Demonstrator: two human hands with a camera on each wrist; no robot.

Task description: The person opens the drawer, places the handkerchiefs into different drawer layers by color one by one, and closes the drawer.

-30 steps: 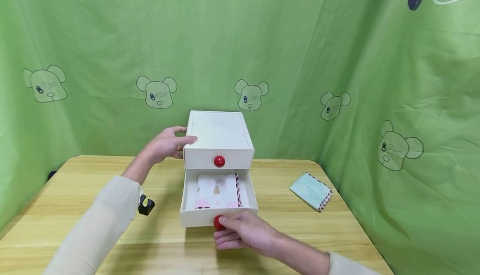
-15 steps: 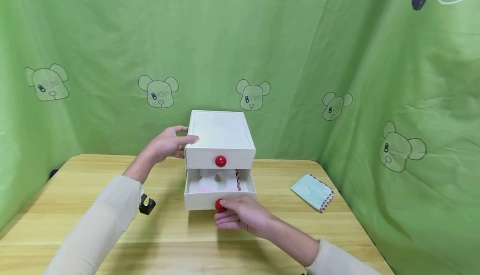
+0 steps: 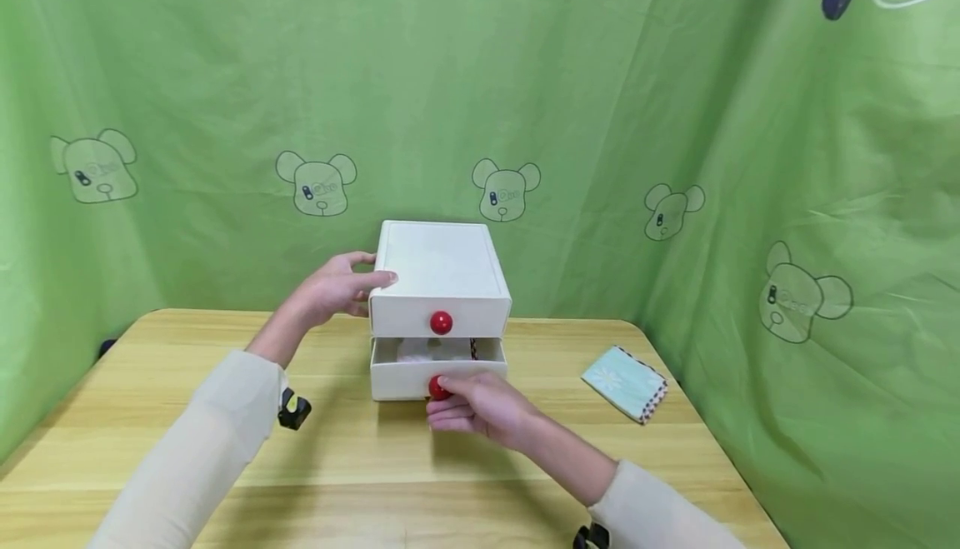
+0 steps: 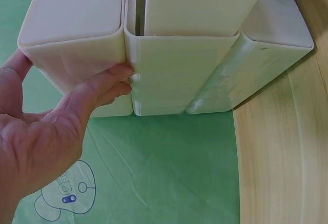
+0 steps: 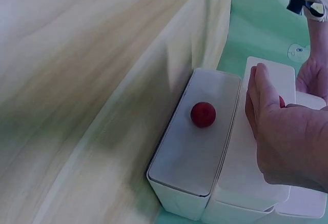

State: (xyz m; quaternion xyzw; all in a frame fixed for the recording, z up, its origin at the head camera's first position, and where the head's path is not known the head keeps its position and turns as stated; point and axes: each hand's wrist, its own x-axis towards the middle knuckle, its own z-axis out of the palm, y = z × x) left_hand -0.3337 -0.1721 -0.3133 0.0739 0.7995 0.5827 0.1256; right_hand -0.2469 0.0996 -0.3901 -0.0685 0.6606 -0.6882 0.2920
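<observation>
A white drawer cabinet [image 3: 442, 259] stands on the wooden table, with three tiers showing in the wrist views. Its middle drawer [image 3: 401, 381] is partly pulled out, and some of a pale cloth [image 3: 412, 351] with a checked edge shows inside. My right hand [image 3: 491, 409] pinches that drawer's red knob [image 3: 437, 387] between thumb and fingers. At the cabinet's left side, my left hand [image 3: 333, 289] rests its thumb on the top edge. Its extended fingers lie against the side wall, as the left wrist view shows. The bottom drawer [image 5: 189, 155] sits shut below.
To the right on the table [image 3: 322, 482] lies a folded light-blue handkerchief [image 3: 626, 382] with a checked border and a flower print. A green curtain [image 3: 585, 99] with bear faces hangs behind the table and along its sides.
The middle drawer has slid back into the cabinet, from far out to partly out, with my right hand on its knob. Less of the cloth shows. My left hand has stayed in place.
</observation>
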